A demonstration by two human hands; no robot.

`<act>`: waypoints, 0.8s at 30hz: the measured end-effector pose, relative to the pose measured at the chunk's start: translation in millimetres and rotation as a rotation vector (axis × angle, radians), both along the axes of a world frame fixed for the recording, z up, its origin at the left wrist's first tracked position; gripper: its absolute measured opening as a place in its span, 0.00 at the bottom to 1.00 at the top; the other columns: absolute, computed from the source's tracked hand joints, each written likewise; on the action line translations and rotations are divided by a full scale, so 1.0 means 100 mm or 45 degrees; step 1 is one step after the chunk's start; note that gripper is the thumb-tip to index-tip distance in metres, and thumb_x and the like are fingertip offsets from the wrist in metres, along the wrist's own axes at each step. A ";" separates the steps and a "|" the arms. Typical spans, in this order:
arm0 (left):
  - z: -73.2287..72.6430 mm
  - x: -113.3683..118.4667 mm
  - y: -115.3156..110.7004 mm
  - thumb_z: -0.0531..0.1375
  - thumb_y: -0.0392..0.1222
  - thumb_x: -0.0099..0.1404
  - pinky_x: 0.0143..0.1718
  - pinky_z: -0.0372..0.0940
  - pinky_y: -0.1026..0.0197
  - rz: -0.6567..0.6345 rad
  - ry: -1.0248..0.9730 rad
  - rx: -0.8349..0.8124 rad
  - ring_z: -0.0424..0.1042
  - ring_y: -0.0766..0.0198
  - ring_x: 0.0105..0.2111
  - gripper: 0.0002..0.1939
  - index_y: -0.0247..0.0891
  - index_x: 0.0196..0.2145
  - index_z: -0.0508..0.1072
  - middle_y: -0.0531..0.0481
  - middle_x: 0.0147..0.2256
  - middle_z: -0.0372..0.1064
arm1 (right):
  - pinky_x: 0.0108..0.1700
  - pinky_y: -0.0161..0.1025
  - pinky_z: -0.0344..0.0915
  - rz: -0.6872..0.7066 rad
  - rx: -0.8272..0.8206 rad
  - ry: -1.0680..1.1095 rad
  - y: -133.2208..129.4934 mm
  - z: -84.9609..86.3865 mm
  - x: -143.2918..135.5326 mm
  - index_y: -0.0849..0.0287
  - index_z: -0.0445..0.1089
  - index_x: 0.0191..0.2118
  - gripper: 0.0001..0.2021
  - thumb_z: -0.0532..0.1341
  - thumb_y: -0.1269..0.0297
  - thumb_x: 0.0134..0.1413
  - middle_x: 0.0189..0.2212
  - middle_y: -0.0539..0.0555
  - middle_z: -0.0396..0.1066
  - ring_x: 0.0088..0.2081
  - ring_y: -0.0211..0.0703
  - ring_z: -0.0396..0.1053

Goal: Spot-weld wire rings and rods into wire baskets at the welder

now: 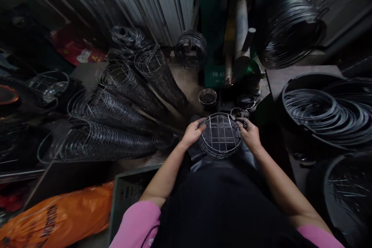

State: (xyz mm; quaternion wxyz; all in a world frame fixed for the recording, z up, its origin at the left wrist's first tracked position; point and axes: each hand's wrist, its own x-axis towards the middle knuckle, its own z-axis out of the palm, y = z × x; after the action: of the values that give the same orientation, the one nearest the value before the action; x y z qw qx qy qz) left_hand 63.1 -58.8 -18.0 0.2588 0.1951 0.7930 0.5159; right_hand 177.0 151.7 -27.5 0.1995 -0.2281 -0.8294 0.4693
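Observation:
Just above my lap is a small stack of round wire racks (222, 133), with a crossed grid inside the top ring. My left hand (193, 133) is closed on the rim at the left side, thumb and fingers pinching the wire. On the opposite side my right hand (249, 135) grips the rim near its upper right, fingers bent around it. How many racks the hands hold is hard to make out. Beyond the racks stand a small dark round tin (207, 97) and another round container (240, 113), partly behind the rim.
A green machine (215, 73) with a metal shaft (241, 27) stands ahead. Tall leaning stacks of wire rings (116, 139) fill the left. At right, a black tub (314, 133) holds wire rings. An orange sack (66, 217) lies beside a green crate (116, 201).

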 end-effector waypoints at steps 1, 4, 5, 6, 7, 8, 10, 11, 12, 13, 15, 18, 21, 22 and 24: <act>-0.03 0.01 -0.01 0.55 0.38 0.60 0.52 0.59 0.56 -0.017 0.045 -0.041 0.67 0.56 0.48 0.19 0.35 0.50 0.69 0.45 0.48 0.69 | 0.39 0.40 0.65 0.009 0.004 -0.008 0.01 -0.03 0.00 0.59 0.72 0.38 0.16 0.56 0.54 0.51 0.32 0.55 0.74 0.36 0.47 0.70; -0.06 0.02 -0.01 0.55 0.39 0.60 0.55 0.56 0.54 -0.042 0.069 -0.090 0.65 0.55 0.52 0.20 0.35 0.51 0.68 0.46 0.51 0.67 | 0.39 0.40 0.65 0.007 0.013 -0.019 0.02 -0.07 0.01 0.59 0.72 0.38 0.16 0.55 0.55 0.52 0.33 0.55 0.74 0.35 0.46 0.71; -0.06 0.02 -0.01 0.55 0.40 0.60 0.55 0.57 0.54 -0.031 0.058 -0.092 0.65 0.55 0.52 0.21 0.34 0.51 0.68 0.45 0.51 0.67 | 0.38 0.40 0.65 0.005 0.016 -0.026 0.03 -0.08 0.02 0.59 0.73 0.38 0.16 0.55 0.55 0.52 0.32 0.55 0.74 0.35 0.46 0.71; -0.06 0.02 -0.01 0.55 0.40 0.60 0.55 0.58 0.55 -0.016 0.046 -0.094 0.65 0.55 0.51 0.22 0.33 0.52 0.67 0.44 0.51 0.67 | 0.38 0.40 0.66 0.003 0.017 -0.031 0.03 -0.08 0.03 0.59 0.73 0.38 0.16 0.55 0.55 0.52 0.32 0.55 0.74 0.35 0.46 0.71; -0.06 0.03 -0.01 0.56 0.40 0.59 0.54 0.59 0.55 -0.005 0.032 -0.099 0.66 0.55 0.50 0.23 0.32 0.52 0.67 0.43 0.50 0.67 | 0.38 0.40 0.66 0.000 0.014 -0.034 0.03 -0.09 0.05 0.59 0.73 0.38 0.16 0.55 0.55 0.52 0.32 0.56 0.74 0.35 0.47 0.71; -0.06 0.03 -0.01 0.56 0.41 0.59 0.53 0.60 0.55 0.000 0.019 -0.103 0.67 0.55 0.49 0.23 0.32 0.52 0.67 0.43 0.50 0.68 | 0.38 0.40 0.66 0.000 0.008 -0.038 0.03 -0.10 0.06 0.60 0.73 0.39 0.16 0.55 0.55 0.52 0.33 0.56 0.74 0.35 0.47 0.71; -0.06 0.05 -0.01 0.57 0.41 0.59 0.51 0.61 0.55 -0.003 0.000 -0.110 0.69 0.55 0.48 0.23 0.33 0.52 0.67 0.44 0.48 0.70 | 0.39 0.40 0.66 0.005 -0.009 -0.042 0.03 -0.11 0.09 0.60 0.73 0.39 0.16 0.55 0.55 0.52 0.33 0.56 0.74 0.36 0.47 0.71; -0.05 0.05 -0.02 0.57 0.41 0.59 0.51 0.62 0.55 -0.004 -0.006 -0.111 0.69 0.55 0.47 0.23 0.34 0.52 0.67 0.45 0.47 0.70 | 0.39 0.40 0.66 0.009 -0.020 -0.044 0.03 -0.12 0.11 0.59 0.72 0.39 0.16 0.55 0.55 0.52 0.34 0.56 0.74 0.36 0.47 0.71; -0.05 0.06 -0.03 0.57 0.41 0.59 0.51 0.62 0.56 -0.002 -0.008 -0.108 0.69 0.55 0.47 0.22 0.35 0.52 0.68 0.46 0.47 0.70 | 0.39 0.40 0.66 0.015 -0.033 -0.047 0.02 -0.12 0.12 0.59 0.72 0.39 0.16 0.55 0.55 0.53 0.34 0.56 0.74 0.36 0.46 0.71; -0.05 0.06 -0.03 0.57 0.41 0.59 0.51 0.62 0.56 -0.002 -0.007 -0.103 0.69 0.55 0.47 0.22 0.35 0.51 0.68 0.46 0.47 0.70 | 0.40 0.40 0.66 0.018 -0.047 -0.050 0.02 -0.12 0.14 0.59 0.72 0.40 0.16 0.55 0.55 0.52 0.34 0.55 0.74 0.36 0.46 0.71; -0.06 0.07 -0.04 0.57 0.41 0.59 0.52 0.61 0.56 -0.015 0.008 -0.098 0.69 0.56 0.48 0.21 0.36 0.51 0.68 0.48 0.47 0.70 | 0.40 0.41 0.66 0.020 -0.086 -0.054 0.01 -0.13 0.16 0.59 0.72 0.40 0.16 0.56 0.54 0.52 0.34 0.55 0.74 0.36 0.46 0.71; -0.07 0.09 -0.06 0.56 0.41 0.60 0.54 0.59 0.56 -0.044 0.028 -0.128 0.67 0.56 0.50 0.21 0.38 0.51 0.68 0.49 0.49 0.69 | 0.40 0.41 0.66 0.018 -0.161 -0.056 0.00 -0.12 0.19 0.59 0.72 0.40 0.16 0.57 0.54 0.51 0.35 0.55 0.74 0.37 0.46 0.71; -0.06 0.11 -0.10 0.54 0.45 0.62 0.56 0.56 0.56 -0.096 0.070 -0.188 0.62 0.55 0.54 0.23 0.37 0.54 0.65 0.48 0.52 0.65 | 0.43 0.41 0.66 0.025 -0.217 -0.035 0.01 -0.13 0.21 0.59 0.72 0.41 0.16 0.58 0.54 0.50 0.36 0.55 0.74 0.39 0.47 0.70; -0.05 0.12 -0.11 0.54 0.47 0.62 0.56 0.55 0.56 -0.137 0.096 -0.220 0.62 0.55 0.54 0.25 0.37 0.55 0.63 0.46 0.53 0.65 | 0.44 0.42 0.65 0.032 -0.230 -0.032 0.01 -0.14 0.21 0.58 0.72 0.41 0.16 0.58 0.54 0.50 0.37 0.55 0.74 0.40 0.47 0.70; -0.01 0.15 -0.15 0.57 0.54 0.59 0.54 0.57 0.55 -0.239 0.148 -0.310 0.63 0.52 0.53 0.32 0.39 0.58 0.58 0.44 0.52 0.65 | 0.45 0.42 0.65 0.043 -0.255 -0.035 0.02 -0.15 0.22 0.59 0.72 0.41 0.16 0.59 0.54 0.50 0.38 0.55 0.74 0.40 0.47 0.70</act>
State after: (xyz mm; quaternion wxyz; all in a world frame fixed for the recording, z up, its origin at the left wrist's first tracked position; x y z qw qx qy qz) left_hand 77.9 -74.0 -19.3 0.2813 0.2649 0.8415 0.3776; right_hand 198.7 153.4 -42.4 0.1563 -0.2393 -0.7846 0.5501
